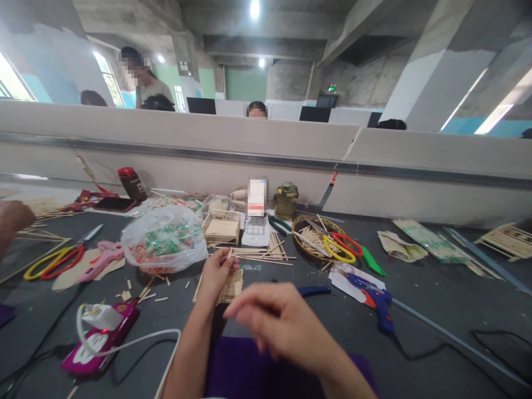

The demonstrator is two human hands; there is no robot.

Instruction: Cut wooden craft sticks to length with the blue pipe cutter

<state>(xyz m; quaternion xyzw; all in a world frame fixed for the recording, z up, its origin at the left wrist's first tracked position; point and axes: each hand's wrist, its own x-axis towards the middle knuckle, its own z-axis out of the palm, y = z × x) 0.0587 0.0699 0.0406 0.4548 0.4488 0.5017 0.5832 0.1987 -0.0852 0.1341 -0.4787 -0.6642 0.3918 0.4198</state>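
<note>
My left hand (219,272) is closed on a small model of pale wooden sticks (233,287), thumb and fingers pinching its upper side. Part of this model is hidden behind both hands. Nearer to me, my right hand (276,318) hovers in front of it, fingers loosely bent and apart, with nothing visible in them. Just beyond the model, loose wooden sticks (266,255) lie in a small pile. A box-shaped stick piece (221,228) stands behind my left hand. Dark blue-handled pliers or a similar tool (313,290) lie partly behind my right hand.
A plastic bag (164,238) lies left, a stick-filled basket (318,235) with scissors (344,246) right. A blue glue gun (380,307), pink glue gun (102,261) and purple power strip (102,338) with cables are around. Another person's hand (16,219) is far left.
</note>
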